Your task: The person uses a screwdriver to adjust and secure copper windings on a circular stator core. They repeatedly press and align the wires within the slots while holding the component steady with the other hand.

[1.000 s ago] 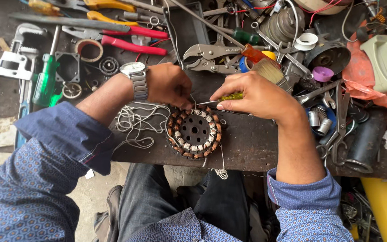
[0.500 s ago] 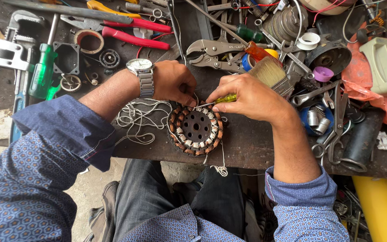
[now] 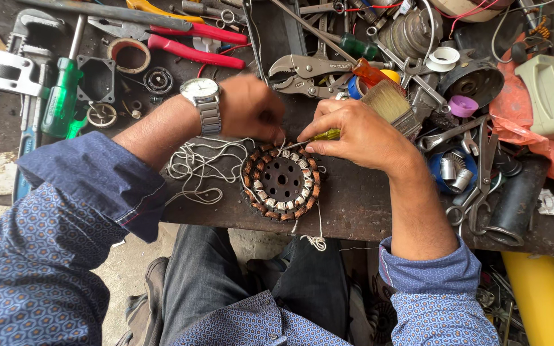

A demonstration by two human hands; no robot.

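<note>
Round copper-wound stator (image 3: pixel 281 181): white lacing cord (image 3: pixel 201 164) pinched by left hand (image 3: pixel 251 107) at twelve o'clock; green-handled tool (image 3: pixel 323 135) gripped by right hand (image 3: pixel 361 132); lacing judged unfinished.

Both hands at stator (image 3: pixel 281 182) — string (image 3: pixel 203 168) beside.

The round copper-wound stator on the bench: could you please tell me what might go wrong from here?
1. The round copper-wound stator lies near the dark bench edge and could slide off.
2. The loose white string beside the left hand may tangle.
3. The yellow-green-handled tool in the right hand might nick a winding.
</note>
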